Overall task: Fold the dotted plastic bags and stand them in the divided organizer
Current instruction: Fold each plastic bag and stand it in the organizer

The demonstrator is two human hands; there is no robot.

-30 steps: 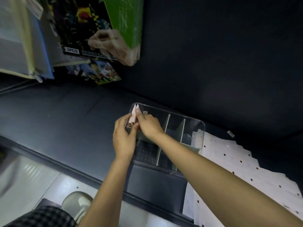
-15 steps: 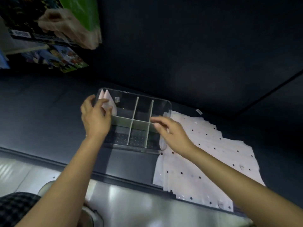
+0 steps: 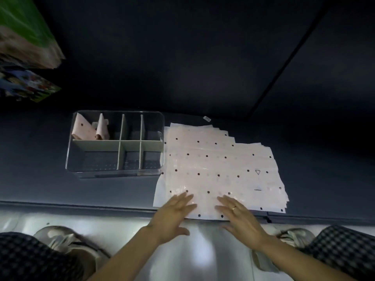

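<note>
Your left hand point(image 3: 172, 217) and right hand point(image 3: 240, 219) lie flat, fingers straight, on the near edge of the stack of dotted bags point(image 3: 219, 169). Beyond your left hand stands the divided organizer point(image 3: 116, 146), two folded bags point(image 3: 89, 129) upright in its far-left compartment.

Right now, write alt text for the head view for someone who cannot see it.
Both open hands, left hand and right hand, lie flat on the near edge of a stack of dotted plastic bags on a dark table. Left of the stack, a clear divided organizer holds two folded bags upright in its far-left compartment.
</note>
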